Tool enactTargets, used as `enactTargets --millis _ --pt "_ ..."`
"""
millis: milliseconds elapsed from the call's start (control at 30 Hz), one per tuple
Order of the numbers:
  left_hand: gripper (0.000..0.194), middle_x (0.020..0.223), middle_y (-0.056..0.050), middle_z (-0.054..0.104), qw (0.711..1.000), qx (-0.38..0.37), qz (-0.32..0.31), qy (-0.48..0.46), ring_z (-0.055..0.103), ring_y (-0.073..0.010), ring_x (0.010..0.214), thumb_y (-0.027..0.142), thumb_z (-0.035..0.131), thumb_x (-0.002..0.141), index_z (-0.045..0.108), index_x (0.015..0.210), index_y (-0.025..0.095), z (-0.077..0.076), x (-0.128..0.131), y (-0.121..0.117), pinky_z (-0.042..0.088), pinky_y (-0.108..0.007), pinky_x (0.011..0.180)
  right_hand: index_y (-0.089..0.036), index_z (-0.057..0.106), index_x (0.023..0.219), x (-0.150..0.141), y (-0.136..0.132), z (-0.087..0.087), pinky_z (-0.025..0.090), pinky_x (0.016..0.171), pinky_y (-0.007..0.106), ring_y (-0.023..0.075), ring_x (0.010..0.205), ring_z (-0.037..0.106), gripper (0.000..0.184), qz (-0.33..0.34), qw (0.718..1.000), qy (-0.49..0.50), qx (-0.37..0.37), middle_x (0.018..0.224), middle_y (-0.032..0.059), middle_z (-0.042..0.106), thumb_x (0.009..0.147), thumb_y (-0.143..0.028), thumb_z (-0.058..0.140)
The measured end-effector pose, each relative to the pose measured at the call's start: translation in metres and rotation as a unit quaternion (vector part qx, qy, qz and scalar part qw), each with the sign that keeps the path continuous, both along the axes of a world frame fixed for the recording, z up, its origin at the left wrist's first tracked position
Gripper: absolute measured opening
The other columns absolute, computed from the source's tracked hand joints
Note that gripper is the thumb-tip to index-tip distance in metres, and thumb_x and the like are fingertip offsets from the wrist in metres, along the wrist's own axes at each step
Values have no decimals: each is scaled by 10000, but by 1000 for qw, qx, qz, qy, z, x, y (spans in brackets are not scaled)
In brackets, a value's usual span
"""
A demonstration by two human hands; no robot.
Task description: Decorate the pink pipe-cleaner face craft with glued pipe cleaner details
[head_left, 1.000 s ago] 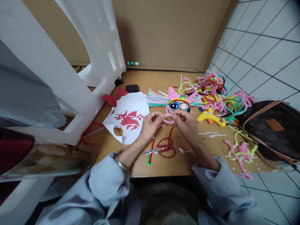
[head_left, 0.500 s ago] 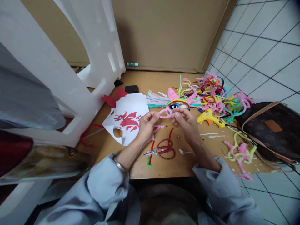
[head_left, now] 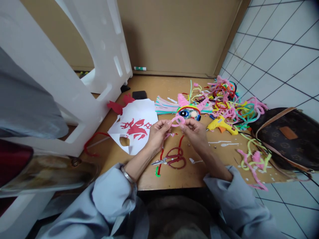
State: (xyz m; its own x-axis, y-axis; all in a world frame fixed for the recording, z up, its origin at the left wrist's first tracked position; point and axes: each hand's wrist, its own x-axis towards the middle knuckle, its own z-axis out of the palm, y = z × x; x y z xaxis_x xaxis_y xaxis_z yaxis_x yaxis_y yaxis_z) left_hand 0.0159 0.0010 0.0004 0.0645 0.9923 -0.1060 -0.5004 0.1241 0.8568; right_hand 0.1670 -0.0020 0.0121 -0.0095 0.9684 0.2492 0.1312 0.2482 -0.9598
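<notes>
Between my hands, above the table, is a pink pipe cleaner (head_left: 178,118) bent into a loop. My left hand (head_left: 160,132) pinches its left side between thumb and fingertips. My right hand (head_left: 195,132) has thumb and forefinger closed on its right side. Just beyond lies a pipe-cleaner figure (head_left: 188,112) with pink ears, a rainbow band and a blue-ringed eye. Nearer me, red-handled scissors (head_left: 175,161) rest across a red pipe cleaner (head_left: 161,162) with a green end. A white paper sheet (head_left: 147,109) with red cut-out shapes lies left of my left hand.
On the right are a yellow glue gun (head_left: 221,125), a heap of coloured pipe cleaners (head_left: 229,103) and a brown handbag (head_left: 279,139). A black case (head_left: 139,95) lies at the back, a marker (head_left: 140,68) against the board. A white plastic panel (head_left: 104,43) stands at left.
My right hand has moved slightly left and its fingers have closed on the pink loop. The figure's face shows more now. My left hand has barely moved.
</notes>
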Motion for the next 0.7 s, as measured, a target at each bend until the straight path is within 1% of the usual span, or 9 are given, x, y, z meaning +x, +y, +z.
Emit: enactTargets --millis 100,200,300,367,433,567,633,700 --pt "496 565 45 551 1000 -1 -5 -1 470 -62 518 504 914 526 597 673 152 0 0 0 382 -194 509 -185 590 674 0 0 0 325 508 233 89 533 412 265 2 1000 -6 1 579 -41 488 759 -422 670" --pt "486 558 44 549 1000 -5 -4 -8 462 -60 505 493 913 525 616 695 149 -1 0 1 353 -189 487 -178 641 735 2 1 -2 372 541 242 108 572 476 265 8 1000 0 -11 626 -21 555 772 -440 666" --pt "466 554 43 554 1000 -3 2 -20 473 -60 508 473 912 532 629 704 146 -1 0 3 376 -187 500 -179 673 773 4 2 -4 400 563 248 122 598 521 277 14 1000 2 -14 661 -3 611 814 -451 631" --pt "467 552 43 557 999 -7 3 -32 486 -60 513 464 919 519 629 699 146 -1 -1 3 398 -185 512 -180 677 754 5 2 -4 396 554 248 121 586 519 297 14 1000 -1 -12 641 -3 608 836 -457 608" --pt "475 549 43 559 999 -14 6 -41 485 -56 505 456 929 497 627 690 144 -1 -1 4 391 -177 497 -182 676 739 5 3 -4 391 545 247 120 574 511 305 10 1000 -2 -9 616 -7 591 838 -461 604" --pt "466 557 37 571 999 -23 10 -45 489 -53 491 442 928 502 629 695 141 -1 -1 4 374 -171 468 -185 684 777 1 2 1 414 547 252 117 568 512 277 12 1000 19 -21 656 -3 623 756 -461 673" --pt "458 557 38 573 999 -21 9 -42 496 -57 496 442 924 513 634 704 143 -2 -1 5 397 -177 484 -185 678 779 -1 1 3 424 540 254 111 554 505 285 9 999 38 -30 675 -2 634 708 -459 703" --pt "452 550 42 569 999 -13 8 -36 496 -57 500 446 921 522 632 697 146 -3 0 5 417 -182 507 -185 656 742 -3 1 5 414 522 249 106 534 491 285 0 998 47 -34 632 -12 607 691 -461 708"
